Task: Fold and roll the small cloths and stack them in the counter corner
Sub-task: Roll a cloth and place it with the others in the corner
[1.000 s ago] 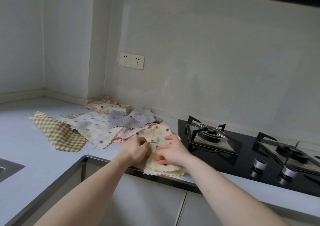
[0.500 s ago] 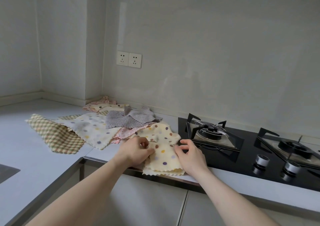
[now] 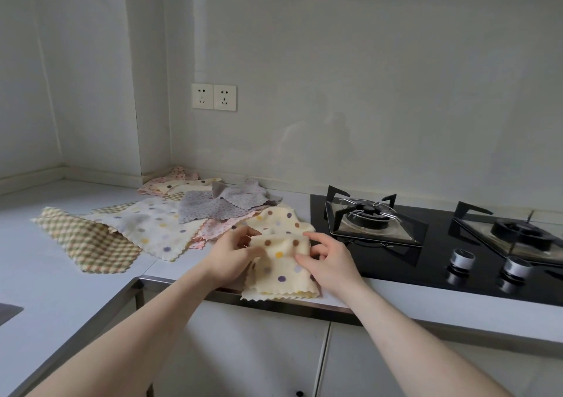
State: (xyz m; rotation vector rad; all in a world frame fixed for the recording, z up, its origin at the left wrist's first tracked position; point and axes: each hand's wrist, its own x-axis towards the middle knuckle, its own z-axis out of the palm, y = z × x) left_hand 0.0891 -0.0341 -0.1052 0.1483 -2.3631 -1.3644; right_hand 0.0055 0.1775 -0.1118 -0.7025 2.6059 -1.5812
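A cream cloth with coloured dots [image 3: 278, 262] lies at the counter's front edge, its near hem hanging slightly over. My left hand [image 3: 231, 253] pinches its left side and my right hand [image 3: 327, 259] pinches its right side, lifting a fold across the middle. Behind it lie a white dotted cloth [image 3: 152, 226], a green-checked cloth [image 3: 88, 244], a grey cloth [image 3: 219, 204], and a pink cloth [image 3: 216, 229]. More cloths [image 3: 176, 183] sit in the counter corner.
A black gas hob [image 3: 426, 250] with two burners and two knobs lies right of the cloth, close to my right hand. Two wall sockets [image 3: 214, 96] are above the corner. A sink edge [image 3: 9, 312] shows at the far left. Cabinet doors are below.
My hands moved apart to the cloth's sides, then raised a fold of the cream dotted cloth between them. The view shifted slightly.
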